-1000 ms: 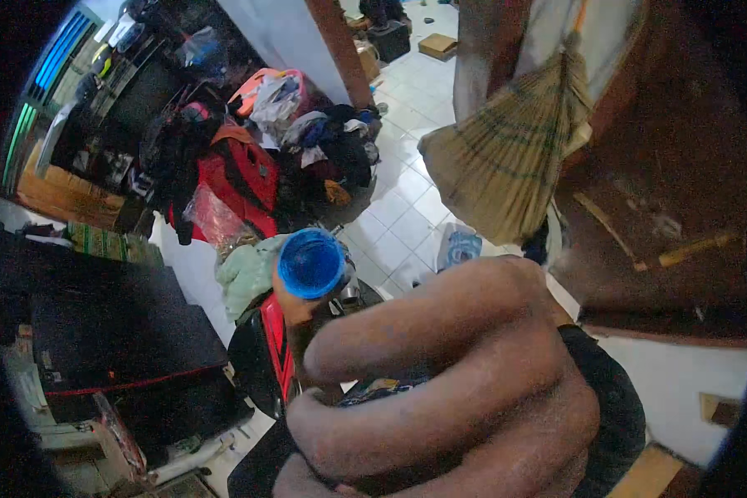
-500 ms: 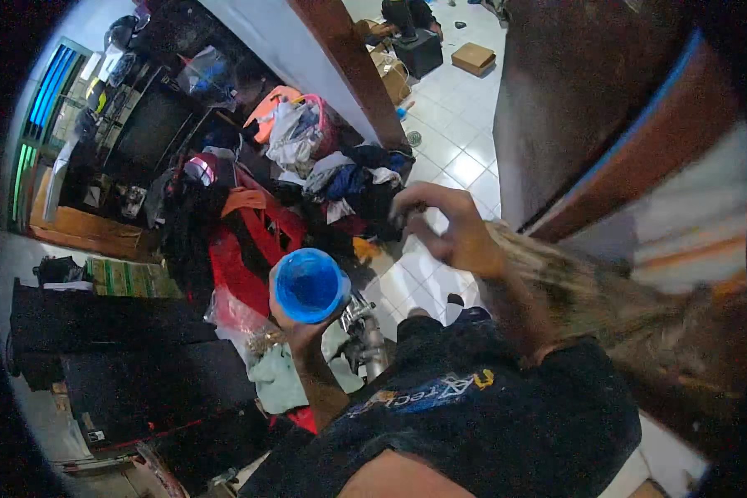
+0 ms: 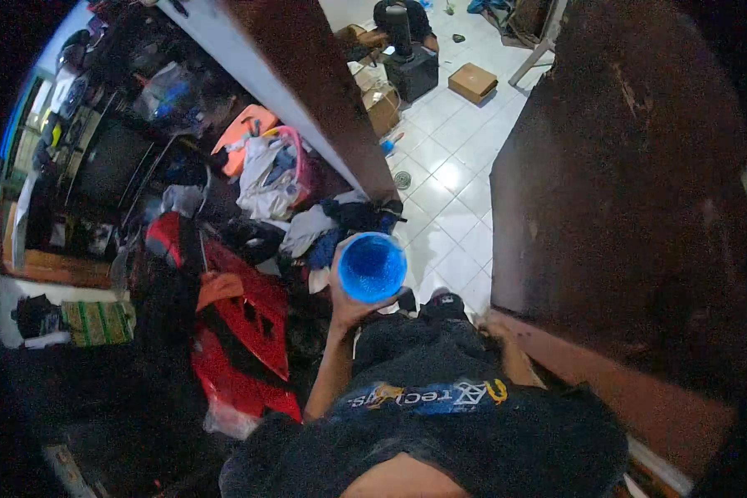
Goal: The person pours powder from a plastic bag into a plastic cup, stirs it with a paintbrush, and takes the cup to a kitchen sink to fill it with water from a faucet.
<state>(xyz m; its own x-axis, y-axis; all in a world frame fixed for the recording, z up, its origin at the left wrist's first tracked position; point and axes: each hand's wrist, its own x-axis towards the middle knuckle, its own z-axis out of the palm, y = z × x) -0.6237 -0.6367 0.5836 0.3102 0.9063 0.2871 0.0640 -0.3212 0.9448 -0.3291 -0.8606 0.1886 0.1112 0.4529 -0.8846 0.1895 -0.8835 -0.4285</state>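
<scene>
A blue cup [image 3: 373, 267] is in my left hand [image 3: 346, 303], with its round mouth facing up. My fingers wrap around its side, and the inside looks deep blue; I cannot make out what it contains. My right hand [image 3: 491, 322] is low beside my dark shirt, near the lower edge of the brown door [image 3: 606, 199]. It is small and blurred there, so its fingers do not show clearly.
White floor tiles [image 3: 452, 207] run through the doorway. Beyond are a cardboard box [image 3: 473, 81], a black box [image 3: 412, 73] and another person [image 3: 402, 18]. On the left are piled clothes [image 3: 311, 228], a pink-rimmed basket [image 3: 301, 170] and red motorcycle-like bodywork [image 3: 241, 311].
My left hand and the cup have shifted right, toward the doorway. My right hand has dropped from its raised, curled position to my side. The draped cloth on the right has left view.
</scene>
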